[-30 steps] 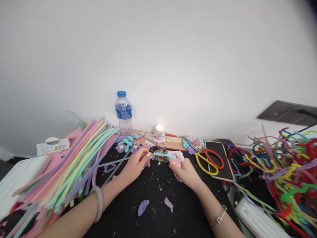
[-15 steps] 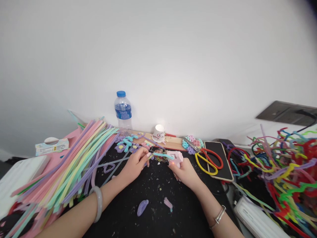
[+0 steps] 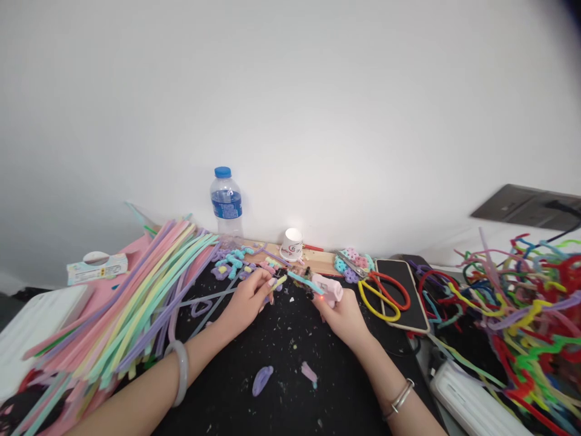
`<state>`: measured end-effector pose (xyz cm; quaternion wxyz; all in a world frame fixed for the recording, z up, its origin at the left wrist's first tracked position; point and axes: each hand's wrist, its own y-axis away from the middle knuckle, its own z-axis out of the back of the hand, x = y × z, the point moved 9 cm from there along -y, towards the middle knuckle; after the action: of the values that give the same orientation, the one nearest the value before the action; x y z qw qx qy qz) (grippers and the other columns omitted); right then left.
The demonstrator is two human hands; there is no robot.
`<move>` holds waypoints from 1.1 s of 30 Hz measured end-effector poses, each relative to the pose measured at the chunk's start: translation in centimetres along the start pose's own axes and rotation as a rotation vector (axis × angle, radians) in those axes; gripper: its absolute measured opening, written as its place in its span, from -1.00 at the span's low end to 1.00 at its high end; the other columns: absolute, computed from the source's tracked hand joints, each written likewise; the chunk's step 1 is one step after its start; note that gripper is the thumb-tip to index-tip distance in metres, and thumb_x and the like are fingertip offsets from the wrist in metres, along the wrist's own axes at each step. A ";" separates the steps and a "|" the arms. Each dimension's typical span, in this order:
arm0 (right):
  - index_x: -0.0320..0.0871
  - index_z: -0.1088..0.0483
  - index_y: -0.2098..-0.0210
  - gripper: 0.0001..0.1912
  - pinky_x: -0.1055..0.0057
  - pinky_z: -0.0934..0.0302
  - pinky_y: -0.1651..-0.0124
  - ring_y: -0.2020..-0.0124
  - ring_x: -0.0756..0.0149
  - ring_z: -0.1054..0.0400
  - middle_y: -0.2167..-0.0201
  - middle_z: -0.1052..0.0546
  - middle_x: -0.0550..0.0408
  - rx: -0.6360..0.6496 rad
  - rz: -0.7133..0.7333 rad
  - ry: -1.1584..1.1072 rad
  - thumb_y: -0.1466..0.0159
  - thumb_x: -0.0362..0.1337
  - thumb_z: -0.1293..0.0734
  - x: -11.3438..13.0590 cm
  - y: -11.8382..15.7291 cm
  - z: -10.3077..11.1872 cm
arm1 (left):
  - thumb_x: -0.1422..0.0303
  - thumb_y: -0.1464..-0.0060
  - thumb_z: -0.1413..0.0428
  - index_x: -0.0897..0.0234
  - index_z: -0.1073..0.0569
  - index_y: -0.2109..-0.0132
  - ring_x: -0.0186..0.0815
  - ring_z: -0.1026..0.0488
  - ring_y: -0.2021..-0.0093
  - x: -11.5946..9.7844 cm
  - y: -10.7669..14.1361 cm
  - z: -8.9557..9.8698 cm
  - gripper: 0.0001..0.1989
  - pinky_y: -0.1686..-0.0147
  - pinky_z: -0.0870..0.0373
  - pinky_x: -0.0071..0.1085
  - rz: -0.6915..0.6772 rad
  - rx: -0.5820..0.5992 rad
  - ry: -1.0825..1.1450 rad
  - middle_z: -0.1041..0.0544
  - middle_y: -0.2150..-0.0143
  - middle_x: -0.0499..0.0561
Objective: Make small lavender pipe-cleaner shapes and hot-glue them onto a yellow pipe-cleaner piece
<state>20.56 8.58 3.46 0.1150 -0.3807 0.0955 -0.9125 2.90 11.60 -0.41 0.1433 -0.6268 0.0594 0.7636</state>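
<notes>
My left hand (image 3: 254, 298) pinches a short yellow pipe cleaner piece (image 3: 278, 283) between thumb and fingertips, its free end pointing up and right. My right hand (image 3: 340, 315) is wrapped around what looks like a small pink hot glue gun (image 3: 333, 288). A turquoise part runs along its front toward the left, and a red light glows beside my thumb. A small gap separates the gun's front end from the yellow piece. Behind them lie turquoise and purple pipe cleaner flowers (image 3: 232, 261). A dark, messy clump (image 3: 301, 275) sits just beyond the gun's front.
Straight pastel pipe cleaners (image 3: 149, 297) are heaped at left. A water bottle (image 3: 226, 203) and paper cup (image 3: 292, 244) stand by the wall. Scissors (image 3: 384, 295) overlap a phone (image 3: 411, 303) at right, near tangled colourful pipe cleaners (image 3: 535, 315) and a white power strip (image 3: 472, 399). Purple scraps (image 3: 262, 381) lie in front.
My right hand has drawn the glue gun slightly to the right, away from my left hand. The yellow piece now shows more clearly, while my left hand stays nearly in place.
</notes>
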 end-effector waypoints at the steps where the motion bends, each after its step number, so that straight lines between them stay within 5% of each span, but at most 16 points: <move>1: -0.20 -0.28 0.59 -0.73 0.53 -0.04 0.55 0.65 0.43 -0.18 0.69 -0.32 0.17 -0.025 -0.018 -0.004 -0.18 -0.21 -0.20 -0.3 0.0 0.3 | 0.20 -0.17 0.08 0.24 -0.22 0.33 -0.48 -0.18 0.66 0.0 0.0 0.0 -0.79 0.63 -0.14 -0.54 0.003 0.004 0.026 -0.36 0.55 -0.14; 8: -0.16 -0.31 0.08 -0.70 0.41 -0.15 0.35 0.39 0.22 -0.38 0.37 -0.51 0.03 -0.089 -0.176 0.281 -0.21 -0.22 -0.18 -2.1 -0.2 1.5 | 0.22 -0.18 0.07 0.25 -0.20 0.33 -0.49 -0.21 0.65 -0.5 0.0 -0.8 -0.80 0.63 -0.18 -0.54 0.008 0.086 0.210 -0.37 0.53 -0.13; 13: -0.20 -0.20 -0.06 -0.50 0.22 -0.13 0.14 0.12 0.03 -0.30 0.08 -0.41 -0.14 -0.118 -0.167 0.494 -0.11 -0.31 -0.25 -2.3 -0.1 1.5 | 0.22 -0.18 0.06 0.25 -0.20 0.32 -0.49 -0.22 0.64 -0.8 0.5 -1.6 -0.80 0.61 -0.20 -0.53 0.013 0.148 0.275 -0.38 0.52 -0.12; 17: -0.17 -0.23 0.01 -0.57 0.09 -0.08 0.06 0.01 -0.07 -0.16 0.01 -0.31 -0.19 -0.175 -0.020 0.426 -0.13 -0.25 -0.28 -0.2 -0.1 1.8 | 0.22 -0.18 0.06 0.25 -0.20 0.31 -0.49 -0.21 0.64 -1.1 0.7 -2.1 -0.80 0.61 -0.20 -0.53 0.015 0.184 0.301 -0.38 0.52 -0.13; 21: -0.13 -0.25 0.19 -0.85 0.30 -0.14 0.16 0.23 0.22 -0.25 0.27 -0.38 0.01 0.043 0.174 0.092 -0.24 -0.38 -0.16 2.8 0.3 -0.5 | 0.21 -0.18 0.06 0.26 -0.21 0.31 -0.49 -0.22 0.63 -1.4 0.9 -2.7 -0.80 0.62 -0.19 -0.53 0.015 0.235 0.297 -0.38 0.52 -0.12; 25: -0.14 -0.24 0.31 -0.89 0.41 -0.12 0.29 0.36 0.33 -0.22 0.40 -0.35 0.12 0.197 0.159 -0.070 -0.27 -0.41 -0.12 3.7 0.9 -2.8 | 0.20 -0.18 0.07 0.26 -0.20 0.30 -0.49 -0.22 0.63 -1.5 1.3 -3.3 -0.79 0.63 -0.17 -0.55 0.014 0.289 0.284 -0.37 0.52 -0.12; 33: -0.16 -0.21 0.37 -0.81 0.43 -0.08 0.28 0.37 0.36 -0.19 0.41 -0.33 0.13 0.236 0.128 -0.193 -0.33 -0.39 -0.06 3.8 1.0 -3.7 | 0.20 -0.19 0.09 0.25 -0.19 0.29 -0.49 -0.23 0.63 -1.6 1.6 -3.9 -0.79 0.62 -0.19 -0.56 0.030 0.355 0.255 -0.36 0.53 -0.13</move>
<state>15.49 6.82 3.21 0.2255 -0.4436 0.0004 -0.8674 6.39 8.78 0.17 0.2313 -0.6824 0.2199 0.6576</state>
